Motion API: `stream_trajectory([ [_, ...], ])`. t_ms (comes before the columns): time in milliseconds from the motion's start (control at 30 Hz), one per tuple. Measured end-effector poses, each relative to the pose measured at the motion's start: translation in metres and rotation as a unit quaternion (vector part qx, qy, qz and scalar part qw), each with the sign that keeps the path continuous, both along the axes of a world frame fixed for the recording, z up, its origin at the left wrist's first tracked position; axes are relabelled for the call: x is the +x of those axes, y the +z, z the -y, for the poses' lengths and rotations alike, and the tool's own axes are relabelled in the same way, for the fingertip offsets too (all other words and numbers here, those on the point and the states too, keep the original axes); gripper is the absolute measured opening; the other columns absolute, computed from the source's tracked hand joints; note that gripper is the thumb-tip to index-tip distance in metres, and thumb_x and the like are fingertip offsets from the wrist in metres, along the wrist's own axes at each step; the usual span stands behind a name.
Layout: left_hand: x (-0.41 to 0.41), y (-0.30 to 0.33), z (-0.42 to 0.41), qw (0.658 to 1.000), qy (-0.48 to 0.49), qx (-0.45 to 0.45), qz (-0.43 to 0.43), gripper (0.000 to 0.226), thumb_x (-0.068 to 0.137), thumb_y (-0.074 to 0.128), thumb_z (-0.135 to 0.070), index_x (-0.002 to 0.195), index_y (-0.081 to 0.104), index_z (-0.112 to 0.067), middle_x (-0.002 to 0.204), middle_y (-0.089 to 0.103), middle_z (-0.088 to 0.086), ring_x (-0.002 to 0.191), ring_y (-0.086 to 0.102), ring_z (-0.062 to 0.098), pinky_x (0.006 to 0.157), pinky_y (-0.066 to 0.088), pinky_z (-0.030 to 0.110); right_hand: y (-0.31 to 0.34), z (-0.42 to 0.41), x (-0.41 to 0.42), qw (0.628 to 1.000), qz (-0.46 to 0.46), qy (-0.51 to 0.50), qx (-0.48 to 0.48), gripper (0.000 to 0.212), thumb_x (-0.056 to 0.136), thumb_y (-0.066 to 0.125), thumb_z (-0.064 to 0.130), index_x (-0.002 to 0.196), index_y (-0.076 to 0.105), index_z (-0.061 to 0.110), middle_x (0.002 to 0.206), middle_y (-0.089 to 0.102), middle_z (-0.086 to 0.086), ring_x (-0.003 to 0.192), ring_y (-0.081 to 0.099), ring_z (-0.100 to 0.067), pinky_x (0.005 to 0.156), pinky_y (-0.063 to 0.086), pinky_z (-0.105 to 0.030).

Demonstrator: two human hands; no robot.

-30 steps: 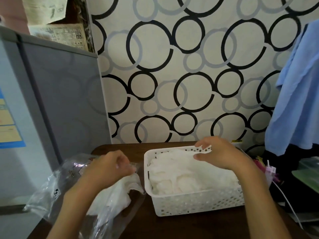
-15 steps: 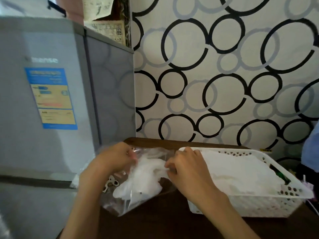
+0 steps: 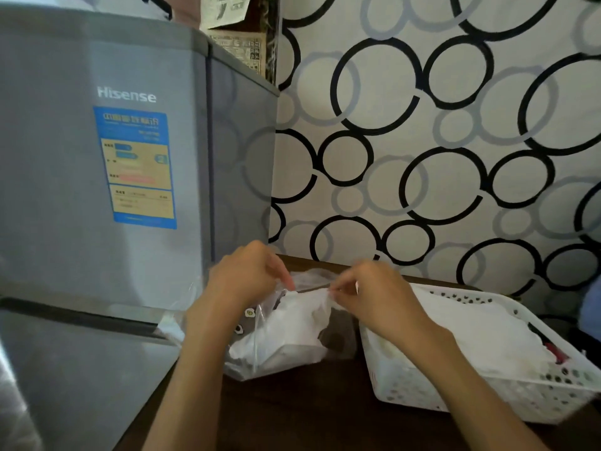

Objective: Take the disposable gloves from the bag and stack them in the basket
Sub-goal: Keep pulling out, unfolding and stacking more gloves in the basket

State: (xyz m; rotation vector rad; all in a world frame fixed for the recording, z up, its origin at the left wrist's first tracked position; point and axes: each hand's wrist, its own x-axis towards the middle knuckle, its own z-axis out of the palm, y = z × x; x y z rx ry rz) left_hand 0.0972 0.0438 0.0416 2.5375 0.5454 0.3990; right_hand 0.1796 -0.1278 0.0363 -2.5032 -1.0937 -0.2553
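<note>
A clear plastic bag (image 3: 260, 366) lies on the dark wooden table (image 3: 309, 418), holding thin white disposable gloves (image 3: 292, 323). My left hand (image 3: 247, 278) pinches the bag's upper edge at the mouth. My right hand (image 3: 374, 297) pinches the top of a glove at the bag's opening, fingertips close to my left hand's. To the right stands a white perforated basket (image 3: 536, 385) with a pile of white gloves (image 3: 471, 333) in it.
A grey fridge (image 3: 97, 222) stands tight against the table's left side. A wall with black and grey circles (image 3: 439, 141) rises behind the table. A red item (image 3: 556, 353) shows at the basket's right edge. Blue cloth (image 3: 593, 307) hangs at the far right.
My right hand left the basket and came over to the bag's mouth, where it now pinches a glove. My view swung left toward the fridge. My left hand stayed on the bag.
</note>
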Motion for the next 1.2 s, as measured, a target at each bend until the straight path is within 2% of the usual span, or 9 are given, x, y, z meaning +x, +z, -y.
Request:
stream_trajectory([
  [100,0.003,0.0,0.004,1.0,-0.014,0.022,-0.014,0.044,0.089,0.054,-0.007,0.072,0.073,-0.042,0.111,0.069,-0.011,0.094,0.064,0.014,0.083,0.054,0.035,0.01,0.002,0.008,0.991,-0.112,-0.001,0.077,0.007,0.087,0.067,0.027,0.09,0.073,0.028,0.083,0.065,0.012,0.071,0.058,-0.001,0.063,0.04,-0.013],
  [200,0.004,0.0,0.004,1.0,-0.019,0.011,-0.018,0.032,0.09,0.055,-0.014,0.095,0.073,-0.04,0.115,0.068,-0.013,0.105,0.062,0.019,0.092,0.051,0.042,0.018,0.002,0.006,0.969,-0.219,0.017,0.11,0.008,0.091,0.061,0.019,0.086,0.065,0.022,0.074,0.069,0.005,0.053,0.061,-0.001,0.05,0.042,-0.01],
  [300,0.004,0.002,0.007,0.998,-0.057,-0.011,-0.015,0.025,0.089,0.062,-0.033,0.113,0.067,-0.033,0.122,0.065,-0.011,0.11,0.06,0.016,0.097,0.048,0.043,0.025,0.002,0.0,0.957,-0.256,0.06,0.124,0.006,0.089,0.063,0.014,0.09,0.065,0.019,0.078,0.07,0.002,0.066,0.067,-0.008,0.064,0.055,-0.02],
  [433,0.001,0.006,0.014,0.991,-0.098,-0.012,-0.09,0.079,0.065,0.081,-0.051,0.134,0.049,-0.027,0.134,0.052,-0.01,0.121,0.051,0.013,0.101,0.043,0.035,0.031,-0.001,-0.004,0.969,-0.228,0.076,0.056,0.036,0.075,0.075,0.004,0.104,0.069,0.024,0.096,0.069,0.005,0.085,0.066,-0.009,0.083,0.055,-0.027],
  [533,0.004,0.003,0.016,0.99,-0.094,-0.011,-0.102,0.085,0.062,0.086,-0.044,0.134,0.044,-0.027,0.136,0.049,-0.009,0.122,0.049,0.014,0.102,0.043,0.035,0.032,-0.005,-0.008,0.989,-0.14,0.043,0.029,0.034,0.077,0.076,0.012,0.108,0.071,0.024,0.094,0.069,0.007,0.082,0.064,-0.004,0.08,0.053,-0.021],
  [700,0.012,-0.001,0.022,0.999,-0.017,0.027,-0.022,0.076,0.061,0.084,-0.049,0.125,0.05,-0.027,0.124,0.057,-0.01,0.114,0.054,0.013,0.094,0.047,0.037,0.032,-0.004,-0.004,0.992,-0.051,0.044,0.105,0.011,0.082,0.071,0.031,0.092,0.075,0.029,0.075,0.059,0.019,0.065,0.05,0.003,0.059,0.036,-0.013],
  [833,0.016,-0.004,0.02,0.998,0.007,0.06,0.005,0.06,0.07,0.082,-0.036,0.122,0.054,-0.028,0.121,0.06,-0.009,0.111,0.056,0.015,0.084,0.046,0.032,0.038,0.0,0.004,0.972,-0.109,0.091,0.185,0.01,0.087,0.066,0.027,0.095,0.07,0.022,0.097,0.068,0.009,0.094,0.06,-0.003,0.073,0.042,-0.009],
  [933,0.018,-0.006,0.018,0.997,0.008,0.07,-0.012,0.054,0.074,0.079,-0.029,0.122,0.054,-0.027,0.12,0.061,-0.007,0.108,0.057,0.019,0.079,0.042,0.031,0.042,0.003,0.008,0.954,-0.161,0.09,0.238,0.01,0.09,0.062,0.026,0.097,0.066,0.019,0.09,0.073,0.004,0.085,0.067,-0.007,0.069,0.051,-0.014],
  [1200,0.02,-0.012,0.015,0.999,-0.02,0.036,-0.019,0.044,0.075,0.079,-0.027,0.117,0.064,-0.031,0.116,0.065,-0.01,0.106,0.061,0.015,0.088,0.05,0.036,0.038,0.012,0.018,0.931,-0.16,0.034,0.325,0.004,0.091,0.06,0.028,0.093,0.061,0.025,0.088,0.069,0.009,0.077,0.062,0.001,0.053,0.042,-0.002],
])
